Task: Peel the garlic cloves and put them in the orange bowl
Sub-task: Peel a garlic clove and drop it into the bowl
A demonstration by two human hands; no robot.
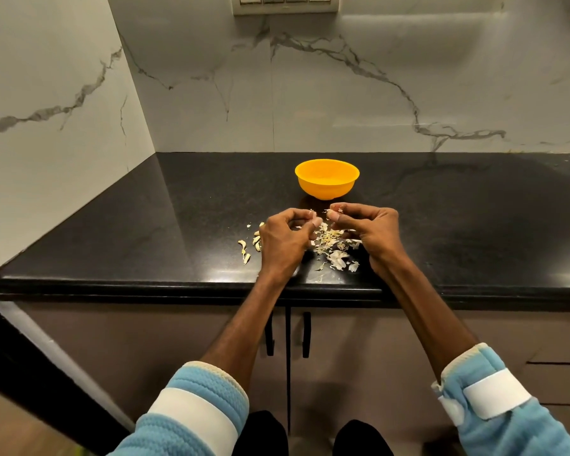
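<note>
An orange bowl (326, 178) stands on the black counter, just beyond both hands. My left hand (285, 240) is curled, its thumb and fingertips pinching a small pale scrap of garlic skin. My right hand (367, 230) is curled too and pinches a garlic clove (338, 211) at its fingertips. The two hands are a few centimetres apart above a heap of garlic peels (334, 248). Several unpeeled cloves (249, 246) lie to the left of my left hand. What lies inside the bowl is not visible from here.
The black granite counter (458, 225) ends in a front edge right under my wrists. Marble walls close the back and the left side. Cabinet doors with dark handles (288, 334) sit below the counter.
</note>
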